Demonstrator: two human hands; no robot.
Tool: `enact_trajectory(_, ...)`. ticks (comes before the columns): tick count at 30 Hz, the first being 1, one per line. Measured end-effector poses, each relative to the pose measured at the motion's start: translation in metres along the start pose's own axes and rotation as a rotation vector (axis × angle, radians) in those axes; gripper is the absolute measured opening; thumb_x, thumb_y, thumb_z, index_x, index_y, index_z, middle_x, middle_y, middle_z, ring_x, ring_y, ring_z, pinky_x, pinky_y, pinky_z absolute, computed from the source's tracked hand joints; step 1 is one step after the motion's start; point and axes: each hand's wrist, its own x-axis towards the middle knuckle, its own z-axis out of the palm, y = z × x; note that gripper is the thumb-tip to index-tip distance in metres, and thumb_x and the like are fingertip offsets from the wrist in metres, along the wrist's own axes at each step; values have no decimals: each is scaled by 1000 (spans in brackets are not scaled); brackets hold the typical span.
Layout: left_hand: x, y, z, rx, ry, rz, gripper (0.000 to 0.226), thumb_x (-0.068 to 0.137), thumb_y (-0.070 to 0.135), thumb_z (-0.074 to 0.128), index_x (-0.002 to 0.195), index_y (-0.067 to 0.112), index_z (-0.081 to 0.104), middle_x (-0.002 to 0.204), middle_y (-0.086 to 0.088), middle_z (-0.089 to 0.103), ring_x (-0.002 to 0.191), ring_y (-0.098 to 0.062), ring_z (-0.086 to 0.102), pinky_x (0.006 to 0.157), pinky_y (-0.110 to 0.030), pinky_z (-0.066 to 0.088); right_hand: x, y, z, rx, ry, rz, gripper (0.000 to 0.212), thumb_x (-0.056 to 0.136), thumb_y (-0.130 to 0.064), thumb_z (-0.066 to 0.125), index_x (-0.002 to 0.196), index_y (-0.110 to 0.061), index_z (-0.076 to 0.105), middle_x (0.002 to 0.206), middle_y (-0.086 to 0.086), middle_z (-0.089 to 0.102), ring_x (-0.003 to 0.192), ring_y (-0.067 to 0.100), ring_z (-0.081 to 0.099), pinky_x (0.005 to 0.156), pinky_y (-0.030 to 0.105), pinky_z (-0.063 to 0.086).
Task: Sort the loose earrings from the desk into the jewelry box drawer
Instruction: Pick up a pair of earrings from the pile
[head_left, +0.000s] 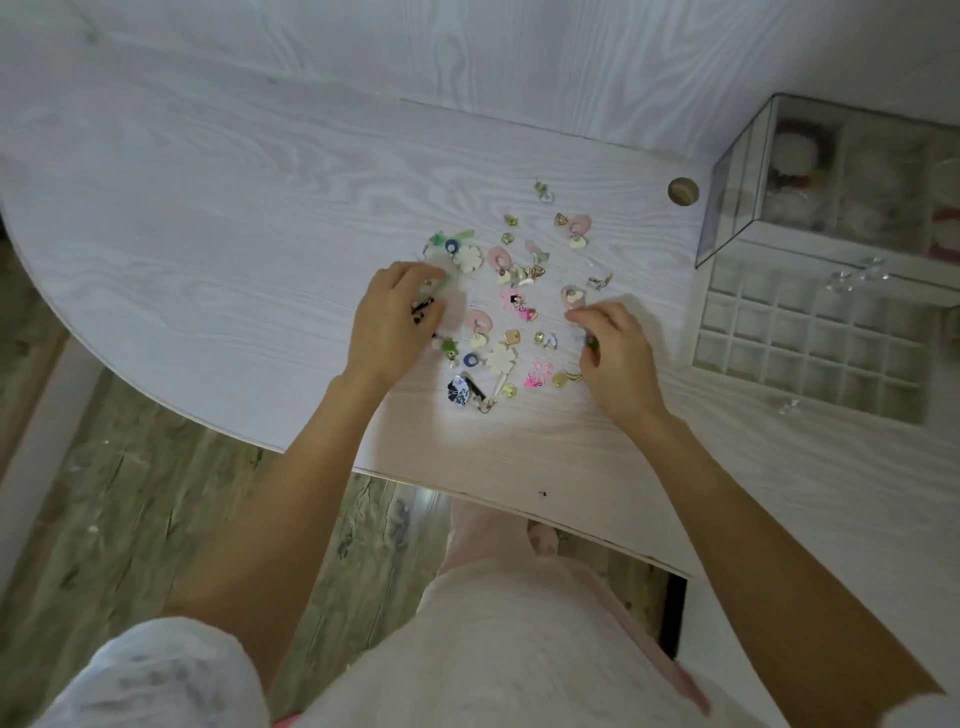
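Clearly the earrings (511, 301) are spread out flat on the white wood-grain desk (208, 197) so that each one can be seen and matched, not left heaped. They lie as a loose scatter between the two hands, running from the near edge of the desk toward the far right.

The left hand (397, 317) sits at the left edge of the scatter with its fingers curled down around a long green drop earring (434, 293), which shows between the fingertips. The right hand (613, 348) is at the right edge, fingers bent over; something small and green shows under them, and I judge it is pinched there, though blur makes that uncertain.

The drawer (810, 348), pulled out of the clear jewelry box (831, 176), lies on the desk to the right of the scatter and well apart from it. Its grid of small compartments faces up and looks mostly unfilled, so I judge the sorting to be at an early stage. It sits on the right hand's side, probably so that the hand can carry pieces across without crossing the pile.

A round brass-coloured cable cap (683, 191) sits in the desk, just left of the box.
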Motion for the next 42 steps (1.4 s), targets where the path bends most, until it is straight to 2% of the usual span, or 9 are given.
enact_trajectory(4,-39,16,-7,-50,-187,25,32,81,28,70,109,15,61,102,0,61,90,-14,53,74,-23,39,-5,2,-2,-15,-23,12,38,77,9,58,112,-6,61,111,13,57,100,29,51,82,30,43)
enact_trajectory(7,-64,16,3,-21,-257,6,39,77,30,73,111,16,61,108,-3,59,91,-20,57,77,-33,49,-7,1,-1,-19,-27,26,33,80,2,62,112,-6,62,111,13,55,102,28,49,81,27,41)
enact_trajectory(13,-75,12,15,-70,-131,-137,28,82,12,65,109,22,63,97,-2,61,72,-17,59,70,-34,52,-9,-2,-1,-25,-30,47,22,83,-1,63,104,-6,67,105,12,57,96,26,51,79,23,39)
enact_trajectory(20,-72,-2,7,-77,-87,-269,41,81,5,59,119,20,59,113,-3,59,96,-18,58,77,-26,44,-8,2,-3,-4,5,69,18,84,-2,61,100,-7,65,103,8,60,89,25,58,79,37,51)
enact_trajectory(24,-75,-3,0,-166,-85,-344,36,80,13,62,114,23,61,108,2,58,88,-10,55,80,-25,42,-8,-5,-2,-4,-9,98,12,85,-11,65,97,-10,66,99,3,59,76,10,52,69,25,46)
enact_trajectory(27,-80,-6,1,-189,-28,-359,27,85,26,62,112,24,63,100,6,57,85,-10,55,80,-28,44,-4,-10,4,-27,-27,122,14,85,-21,66,97,-14,64,98,0,59,77,13,56,63,27,45)
enact_trajectory(31,-69,-4,5,-82,53,-251,24,87,25,62,111,21,64,103,-2,59,92,-19,55,73,-26,40,0,-12,8,-21,-44,112,20,83,-22,67,102,-16,63,101,2,57,80,20,58,64,31,49)
enact_trajectory(37,-24,8,8,151,-138,-147,21,85,11,60,105,12,65,110,-10,56,105,-27,48,74,-41,49,0,-13,3,2,-63,92,29,84,-16,66,113,-15,63,111,5,53,84,12,53,74,28,50)
enact_trajectory(42,-16,2,5,220,-135,-25,13,81,11,66,93,5,65,108,-12,56,102,-30,48,71,-33,42,3,-11,3,-7,-87,105,20,84,-13,65,104,-13,66,108,5,55,87,19,57,76,30,50)
